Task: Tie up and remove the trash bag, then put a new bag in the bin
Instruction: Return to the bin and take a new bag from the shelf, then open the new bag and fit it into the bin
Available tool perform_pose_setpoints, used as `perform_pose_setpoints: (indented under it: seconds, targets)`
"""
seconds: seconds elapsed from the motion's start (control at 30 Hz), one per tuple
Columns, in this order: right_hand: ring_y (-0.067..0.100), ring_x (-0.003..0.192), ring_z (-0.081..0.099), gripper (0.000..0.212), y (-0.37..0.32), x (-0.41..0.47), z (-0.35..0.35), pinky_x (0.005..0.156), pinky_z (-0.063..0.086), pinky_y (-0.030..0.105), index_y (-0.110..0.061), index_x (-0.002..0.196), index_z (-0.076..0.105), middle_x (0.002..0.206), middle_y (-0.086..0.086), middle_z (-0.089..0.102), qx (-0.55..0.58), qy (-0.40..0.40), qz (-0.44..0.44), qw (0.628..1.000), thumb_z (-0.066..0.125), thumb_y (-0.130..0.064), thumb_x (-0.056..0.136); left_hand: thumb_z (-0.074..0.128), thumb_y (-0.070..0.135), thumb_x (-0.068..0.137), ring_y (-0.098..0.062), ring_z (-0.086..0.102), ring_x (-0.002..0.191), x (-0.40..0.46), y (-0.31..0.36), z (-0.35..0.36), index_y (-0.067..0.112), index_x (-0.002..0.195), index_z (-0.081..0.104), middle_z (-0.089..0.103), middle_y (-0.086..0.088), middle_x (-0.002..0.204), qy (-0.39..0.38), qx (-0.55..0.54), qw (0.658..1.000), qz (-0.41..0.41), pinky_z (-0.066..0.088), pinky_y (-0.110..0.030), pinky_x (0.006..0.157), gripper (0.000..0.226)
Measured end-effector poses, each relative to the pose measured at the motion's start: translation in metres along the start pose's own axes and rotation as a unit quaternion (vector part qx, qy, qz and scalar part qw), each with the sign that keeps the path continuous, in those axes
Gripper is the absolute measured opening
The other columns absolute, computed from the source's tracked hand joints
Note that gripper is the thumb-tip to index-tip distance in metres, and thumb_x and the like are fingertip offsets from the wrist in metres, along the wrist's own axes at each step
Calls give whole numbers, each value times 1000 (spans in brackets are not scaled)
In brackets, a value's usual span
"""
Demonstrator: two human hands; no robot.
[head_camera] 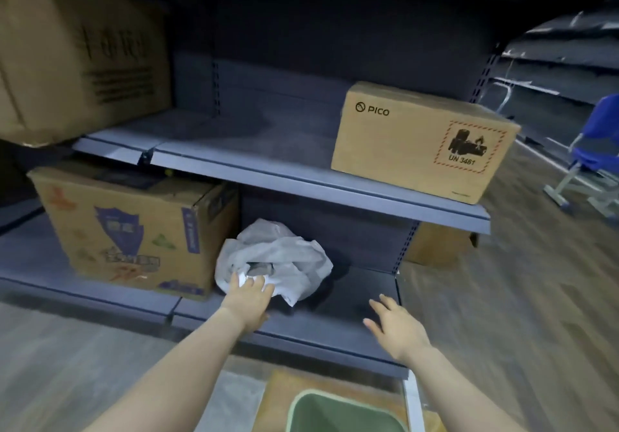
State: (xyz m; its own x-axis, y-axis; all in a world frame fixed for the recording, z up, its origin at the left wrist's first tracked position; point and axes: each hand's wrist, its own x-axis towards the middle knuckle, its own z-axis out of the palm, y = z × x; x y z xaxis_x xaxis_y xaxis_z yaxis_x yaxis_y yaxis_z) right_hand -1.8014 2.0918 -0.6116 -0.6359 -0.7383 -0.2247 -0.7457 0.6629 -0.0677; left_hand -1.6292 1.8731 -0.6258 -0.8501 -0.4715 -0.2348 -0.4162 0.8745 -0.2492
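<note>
Crumpled white bag bundle sits on lower shelf, just right of printed carton. Judged v. light, soft, slippery film w/ no stiff edge, so pinch one loose fold, not the whole wad. Your left hand reaches fwd, fingertips touching the bundle's front; can't tell if they've closed on it. Your right hand hovers apart over shelf lip, fingers spread, holding nothing. Green bin below, looks unlined.

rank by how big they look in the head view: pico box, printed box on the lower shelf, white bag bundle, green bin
1. printed box
2. pico box, close to it, so unsure
3. white bag bundle
4. green bin, but it is cut off by the frame edge, so only its visible part ranks last
</note>
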Motion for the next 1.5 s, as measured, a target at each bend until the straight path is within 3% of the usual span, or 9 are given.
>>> perform_pose_setpoints:
  seconds: [0.37,0.43,0.57,0.8,0.9,1.0,1.17,1.27,1.5]
  targets:
    - [18,140,25,61,32,30,98,106,37,33,-27,148,20,157,-8,10,-39,50,8,998,22,-56,95,42,35,97,-30,25,138,77,0,121,7,145,17,21,-14,151,76,6,996,-49,15,-54,113,61]
    - [17,139,27,70,36,28,107,104,39,32,-28,148,21,157,-9,10,-54,49,11,997,14,-64,88,42,38,97,-30,22,139,87,3,126,8,146,16,20,-13,151,82,7,995,-49,16,-53,113,64]
    - [17,140,26,56,51,36,117,102,41,30,-29,148,20,157,-10,10,-64,55,10,996,29,-51,97,45,43,95,-29,12,144,110,5,122,9,150,6,9,-13,156,114,13,991,-64,15,-52,114,75]
    - [18,139,26,55,71,50,105,105,38,32,-28,148,20,157,-8,10,-78,62,31,995,30,-49,98,53,46,90,-28,3,146,146,-10,106,6,150,-5,4,-11,158,92,-4,991,-98,11,-56,114,92]
    - [20,139,26,55,73,54,103,106,38,35,-27,148,21,157,-6,11,-78,62,37,994,31,-48,98,60,40,86,-28,23,141,157,-12,115,9,150,9,32,-7,149,61,-22,992,-105,7,-59,113,87]
    - [21,140,26,56,68,54,104,106,38,35,-26,148,20,157,-5,11,-76,58,34,995,31,-47,98,52,15,90,-26,37,132,154,-10,131,19,137,39,53,0,131,37,5,994,-101,6,-59,114,48]
    - [20,140,26,55,60,52,108,105,38,35,-26,148,20,158,-5,10,-86,69,23,994,31,-46,98,40,-6,90,-23,54,114,138,-8,148,21,109,52,62,-1,118,96,63,989,-97,18,-50,113,36]
    - [20,140,26,55,56,51,108,104,38,35,-26,149,18,158,-5,10,-83,74,22,994,31,-46,99,40,-6,88,-22,59,105,130,-10,145,22,91,40,66,-1,110,114,64,988,-87,19,-47,114,28]
    - [21,140,25,61,27,52,103,103,40,34,-24,150,7,158,-4,6,-77,92,-21,992,32,-45,99,38,4,93,-22,57,107,105,-20,122,17,102,63,67,0,105,152,97,983,-39,10,-47,117,29]
